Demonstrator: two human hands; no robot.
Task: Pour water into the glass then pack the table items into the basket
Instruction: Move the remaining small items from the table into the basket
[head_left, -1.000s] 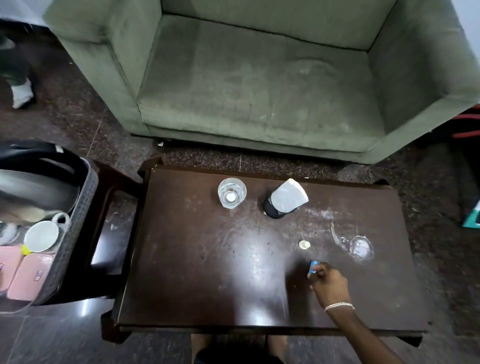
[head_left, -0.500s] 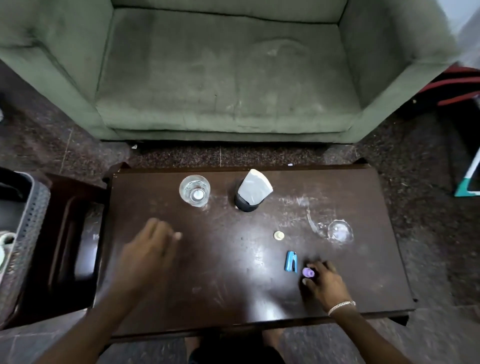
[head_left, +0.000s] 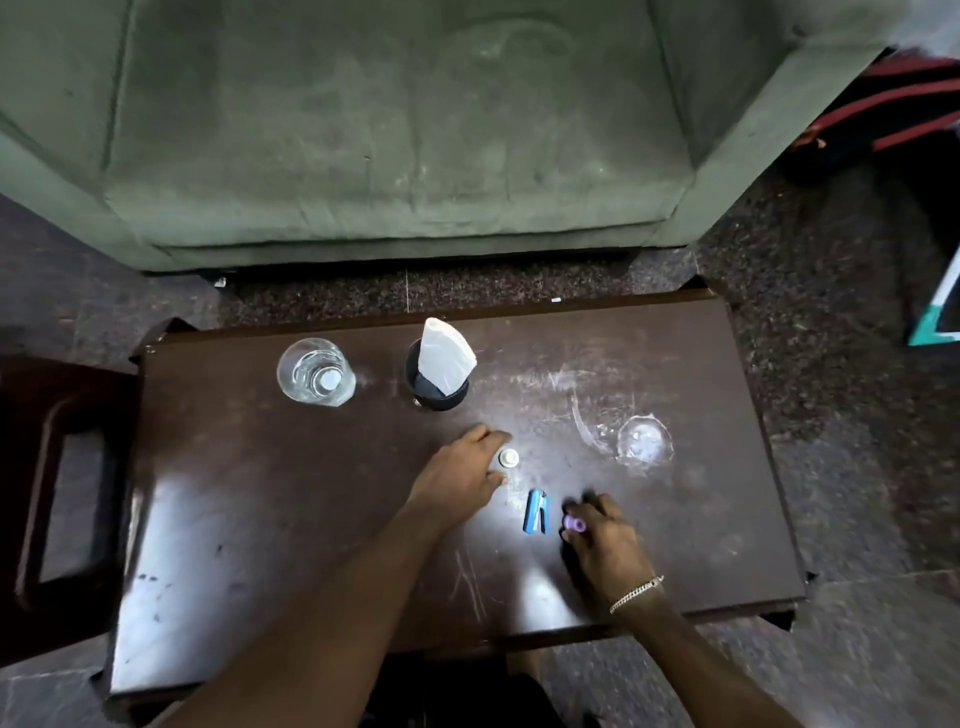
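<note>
On the dark wooden table (head_left: 270, 519) a clear glass (head_left: 315, 371) with water stands at the back left. Beside it is a black holder with white napkins (head_left: 440, 366). My left hand (head_left: 462, 475) lies open on the table, fingers just touching a small white cap (head_left: 508, 458). A blue stapler (head_left: 537, 512) lies between my hands. My right hand (head_left: 605, 540) rests on the table with its fingers around a small purple object (head_left: 574, 524). A clear glass lid (head_left: 644, 441) lies at the right. The basket is out of view.
A green sofa (head_left: 395, 130) stands behind the table. A dark wooden stool (head_left: 57, 467) is at the left edge. A red and black bag (head_left: 893, 104) lies on the floor at the right, next to a teal and white object (head_left: 940, 312).
My left hand has crossed from the table's left side to the white cap. The view shifted right, so the basket is gone from sight. My right hand let go of the stapler and took the purple object.
</note>
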